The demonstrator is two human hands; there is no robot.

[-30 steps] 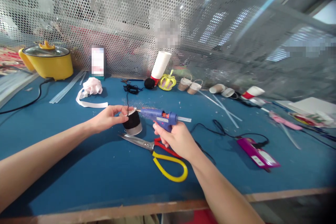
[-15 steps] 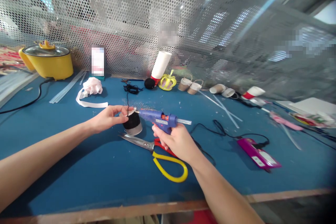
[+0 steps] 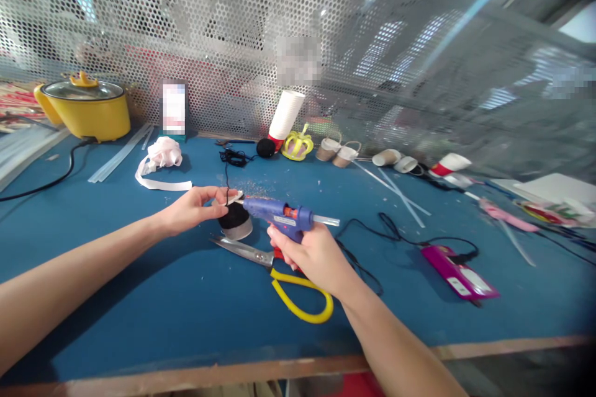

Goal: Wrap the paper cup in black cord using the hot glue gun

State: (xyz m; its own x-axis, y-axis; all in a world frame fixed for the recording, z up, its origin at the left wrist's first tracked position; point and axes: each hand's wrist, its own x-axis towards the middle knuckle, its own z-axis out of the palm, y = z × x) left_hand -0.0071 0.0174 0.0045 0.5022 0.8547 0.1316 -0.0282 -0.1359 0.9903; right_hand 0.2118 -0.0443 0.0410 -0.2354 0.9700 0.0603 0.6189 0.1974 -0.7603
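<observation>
My left hand (image 3: pixel 202 206) grips the upper rim of a small cup (image 3: pixel 236 222) whose side is wound with black yarn above a bare greyish band. A strand of black yarn (image 3: pixel 226 177) runs up from the fingers to a loose tangle (image 3: pixel 235 157) behind. My right hand (image 3: pixel 310 251) is closed around the handle of a blue hot glue gun (image 3: pixel 278 213), with a clear glue stick (image 3: pixel 326 221) poking out of its back. The gun's nozzle points left and sits at the cup's rim. Below the cup lie large scissors (image 3: pixel 244 250) with red and yellow handles, partly under my right hand.
A crumpled white ribbon (image 3: pixel 162 154) and a yellow electric pot (image 3: pixel 88 111) are at left. Along the back stand stacked paper cups (image 3: pixel 285 116), a yellow crown-shaped piece (image 3: pixel 298 144) and small baskets (image 3: pixel 345 156). A purple power strip (image 3: pixel 459 274) with cords lies at right.
The glue gun and my right hand have shifted very slightly left, with the nozzle further along the cup's rim. My left hand and the cup stay put.
</observation>
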